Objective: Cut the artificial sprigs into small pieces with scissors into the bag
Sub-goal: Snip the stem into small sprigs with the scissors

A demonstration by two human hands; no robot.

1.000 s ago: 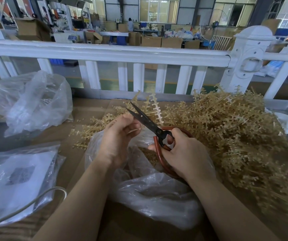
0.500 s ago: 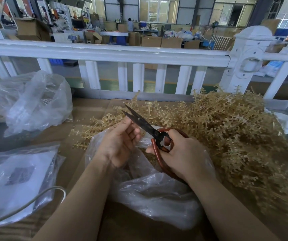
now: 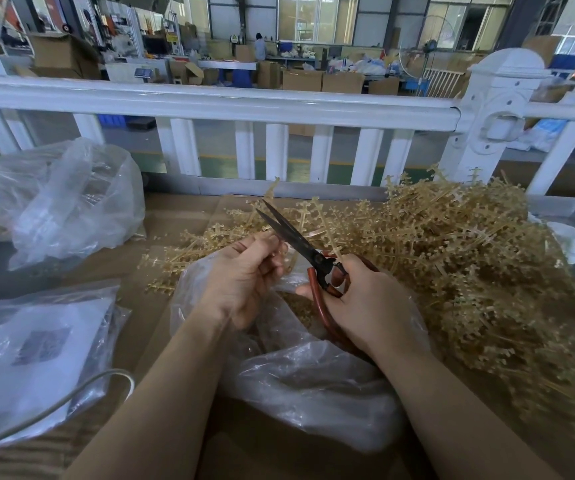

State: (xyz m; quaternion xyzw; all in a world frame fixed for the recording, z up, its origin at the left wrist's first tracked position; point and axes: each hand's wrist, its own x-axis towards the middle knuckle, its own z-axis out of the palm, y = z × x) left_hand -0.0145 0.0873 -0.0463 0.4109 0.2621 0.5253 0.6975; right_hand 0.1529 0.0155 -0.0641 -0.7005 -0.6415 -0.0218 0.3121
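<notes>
Black scissors (image 3: pixel 293 237) with red-brown handles point up and to the left, their blades slightly parted. My right hand (image 3: pixel 365 306) grips the handles. My left hand (image 3: pixel 244 278) is just left of the blades, its fingertips pinched together on a short tan sprig piece (image 3: pixel 291 263), which the fingers mostly hide. Both hands hover over the mouth of a clear plastic bag (image 3: pixel 314 382) with cut tan bits (image 3: pixel 296 306) inside. A big heap of tan artificial sprigs (image 3: pixel 469 271) fills the table to the right and behind the hands.
On the left lie a crumpled clear bag (image 3: pixel 71 202) and a flat bag holding a printed sheet (image 3: pixel 29 351), crossed by a white cable (image 3: pixel 71 400). A white railing (image 3: pixel 210 102) runs along the table's far edge. Brown cardboard (image 3: pixel 182 220) covers the table.
The long sprig that stood up from my left hand is gone; only a short bit shows at the fingertips. The scissor blades have narrowed and both hands shifted slightly.
</notes>
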